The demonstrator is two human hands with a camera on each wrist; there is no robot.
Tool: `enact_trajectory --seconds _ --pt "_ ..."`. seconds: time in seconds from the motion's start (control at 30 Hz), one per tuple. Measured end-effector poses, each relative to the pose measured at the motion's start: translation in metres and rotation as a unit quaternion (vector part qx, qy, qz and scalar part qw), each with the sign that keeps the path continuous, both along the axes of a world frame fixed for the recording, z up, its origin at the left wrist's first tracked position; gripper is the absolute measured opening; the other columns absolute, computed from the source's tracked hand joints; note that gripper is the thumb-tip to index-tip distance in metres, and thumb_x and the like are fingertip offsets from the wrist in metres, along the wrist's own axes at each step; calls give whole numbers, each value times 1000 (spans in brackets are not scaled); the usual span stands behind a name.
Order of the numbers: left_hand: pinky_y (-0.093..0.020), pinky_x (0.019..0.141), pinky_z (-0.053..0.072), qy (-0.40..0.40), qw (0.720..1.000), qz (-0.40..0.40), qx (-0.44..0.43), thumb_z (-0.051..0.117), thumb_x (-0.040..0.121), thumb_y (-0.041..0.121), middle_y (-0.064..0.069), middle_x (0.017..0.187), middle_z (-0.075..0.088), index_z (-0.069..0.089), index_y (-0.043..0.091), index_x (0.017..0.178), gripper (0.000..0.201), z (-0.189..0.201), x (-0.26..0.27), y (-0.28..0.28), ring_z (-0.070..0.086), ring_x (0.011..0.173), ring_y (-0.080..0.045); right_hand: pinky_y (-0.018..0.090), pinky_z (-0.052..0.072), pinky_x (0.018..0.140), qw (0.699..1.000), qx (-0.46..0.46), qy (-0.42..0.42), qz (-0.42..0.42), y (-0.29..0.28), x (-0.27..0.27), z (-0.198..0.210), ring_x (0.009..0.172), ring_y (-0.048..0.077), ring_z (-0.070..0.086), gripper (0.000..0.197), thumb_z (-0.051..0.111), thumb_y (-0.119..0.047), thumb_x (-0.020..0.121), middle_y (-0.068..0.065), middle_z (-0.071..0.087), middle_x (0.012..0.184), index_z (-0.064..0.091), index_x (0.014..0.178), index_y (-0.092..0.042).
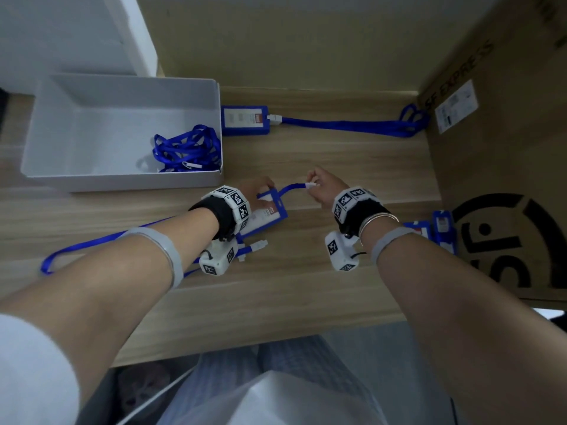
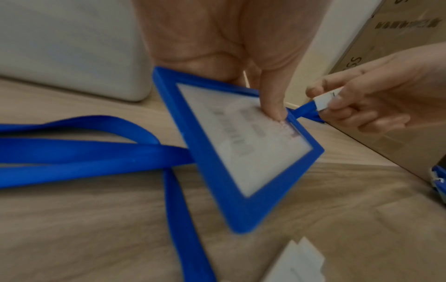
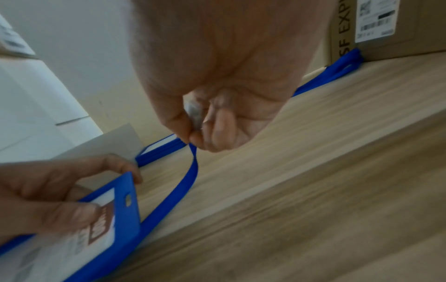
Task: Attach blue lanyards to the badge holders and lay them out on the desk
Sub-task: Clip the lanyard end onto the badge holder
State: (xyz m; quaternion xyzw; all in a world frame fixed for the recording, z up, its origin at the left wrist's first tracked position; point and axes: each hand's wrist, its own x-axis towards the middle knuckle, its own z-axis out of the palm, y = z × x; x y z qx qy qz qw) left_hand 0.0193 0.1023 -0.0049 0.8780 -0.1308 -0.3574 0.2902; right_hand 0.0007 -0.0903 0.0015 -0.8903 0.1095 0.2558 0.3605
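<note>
My left hand (image 1: 259, 191) grips a blue badge holder (image 1: 273, 214) near its top edge, thumb pressed on its clear front (image 2: 241, 145), above the desk middle. My right hand (image 1: 322, 185) pinches the white clip (image 1: 310, 185) at the end of a blue lanyard (image 1: 288, 188) just right of the holder's slot (image 3: 128, 200). The strap (image 3: 183, 183) runs from the clip under the holder and trails left across the desk (image 2: 72, 152). A finished holder (image 1: 244, 120) with its lanyard (image 1: 343, 124) lies at the back.
A white tray (image 1: 92, 179) at the left holds several tangled blue lanyards (image 1: 184, 148). A cardboard box (image 1: 506, 179) stands along the right, with more blue holders (image 1: 441, 228) beside it. A loose white clip (image 1: 257, 246) lies under my left wrist.
</note>
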Motion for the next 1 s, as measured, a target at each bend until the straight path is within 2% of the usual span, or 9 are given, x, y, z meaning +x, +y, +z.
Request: enact_trajectory --seconds 0.07,0.13,0.23,0.33,0.4,0.53,0.63,0.87,1.0 --pt "-23 61 41 -22 999 15 -21 58 89 13 1 80 53 43 9 120 34 0 1 -1 52 74 -20 21 38 54 999 21 -15 -20 0 -1 -1 61 8 47 16 56 -18 91 -4 54 77 55 107 -19" --pt "-24 54 37 -37 998 31 -37 57 89 12 -2 73 47 34 17 105 28 -3 1 -1 45 60 -19 19 40 58 999 17 -25 -21 -1 -1 -1 64 6 49 26 60 -23 90 -4 56 81 63 113 -12" --pt "-29 64 41 -53 996 44 -49 55 90 11 -10 87 49 30 19 98 27 -6 4 -1 48 73 -21 23 39 77 1000 8 -9 8 0 1 0 85 12 53 21 59 -24 91 -3 58 95 66 106 -12" --pt "-5 58 36 -60 997 14 -56 49 93 5 -4 85 47 40 10 91 11 -1 5 -3 43 83 -16 28 41 82 1000 10 17 13 3 5 0 89 18 53 20 54 -21 92 4 56 95 51 73 -25" --pt "-8 58 34 -50 997 -6 -62 47 93 1 -12 88 56 55 6 91 9 1 6 -4 44 87 -15 34 48 84 999 39 31 3 4 4 0 86 20 56 13 54 -18 93 7 59 93 55 80 -19" --pt "-17 68 35 -29 997 -28 -59 52 93 13 -17 115 64 66 1 108 23 -1 8 -9 51 91 -19 26 43 67 996 7 12 91 2 1 6 61 9 50 22 54 -23 94 -6 56 67 68 106 -10" --pt "-10 60 33 -22 999 -30 -31 54 92 21 -12 106 63 65 5 112 28 -2 8 -14 47 87 -14 22 37 58 993 -12 2 114 5 3 7 55 4 44 24 55 -24 93 -11 50 61 69 106 -10" --pt "-36 86 47 0 999 -45 -5 59 88 30 -11 104 66 67 11 101 24 -11 10 -14 58 90 -24 15 42 59 993 -6 7 115 11 5 2 57 4 51 18 62 -23 89 -8 58 63 73 98 -12" --pt "-27 78 41 13 998 -26 -50 61 88 22 -2 91 58 66 5 100 22 -11 11 -14 52 86 -16 9 41 57 993 15 2 113 9 5 2 58 2 52 16 63 -19 88 -8 59 64 73 98 -12"
